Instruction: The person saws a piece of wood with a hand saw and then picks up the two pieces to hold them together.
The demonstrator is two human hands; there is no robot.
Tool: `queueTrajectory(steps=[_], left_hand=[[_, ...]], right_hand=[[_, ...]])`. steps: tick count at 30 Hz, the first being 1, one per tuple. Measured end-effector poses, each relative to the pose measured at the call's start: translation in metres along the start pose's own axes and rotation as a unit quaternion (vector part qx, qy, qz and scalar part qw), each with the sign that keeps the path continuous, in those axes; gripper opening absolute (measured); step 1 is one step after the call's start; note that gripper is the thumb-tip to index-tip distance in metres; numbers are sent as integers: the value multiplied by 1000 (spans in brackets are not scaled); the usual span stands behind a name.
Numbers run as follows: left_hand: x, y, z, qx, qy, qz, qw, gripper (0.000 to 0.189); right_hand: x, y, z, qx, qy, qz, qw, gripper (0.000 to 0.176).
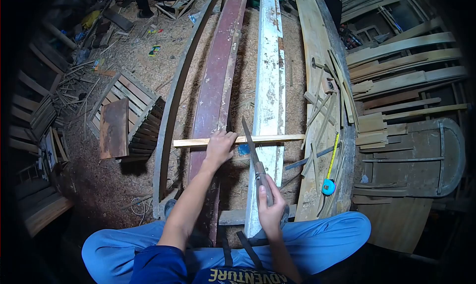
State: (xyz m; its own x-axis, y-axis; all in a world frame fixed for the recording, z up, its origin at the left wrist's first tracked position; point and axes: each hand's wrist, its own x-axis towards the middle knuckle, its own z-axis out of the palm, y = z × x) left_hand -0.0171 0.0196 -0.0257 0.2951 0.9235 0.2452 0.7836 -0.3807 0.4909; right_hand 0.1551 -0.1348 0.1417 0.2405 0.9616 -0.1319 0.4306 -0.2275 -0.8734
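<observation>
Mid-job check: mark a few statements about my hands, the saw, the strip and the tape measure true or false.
1. The left hand is on the wooden strip. True.
2. The left hand holds the saw. False: the right hand holds it.
3. The strip lies across the red plank and the white plank. True.
4. The tape measure is fully wound in. False: its yellow tape is out.
</observation>
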Motion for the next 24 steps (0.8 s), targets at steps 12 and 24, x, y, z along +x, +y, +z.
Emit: queueTrajectory(steps=[12,24], left_hand=[[-3,-2,2,-6,-17,0,1000,42],[4,-3,1,-10,-12,1,1000,37]], right_hand=[[3,6,0,33,1,14,999,44],[-4,19,-7,40,-5,28,999,43]])
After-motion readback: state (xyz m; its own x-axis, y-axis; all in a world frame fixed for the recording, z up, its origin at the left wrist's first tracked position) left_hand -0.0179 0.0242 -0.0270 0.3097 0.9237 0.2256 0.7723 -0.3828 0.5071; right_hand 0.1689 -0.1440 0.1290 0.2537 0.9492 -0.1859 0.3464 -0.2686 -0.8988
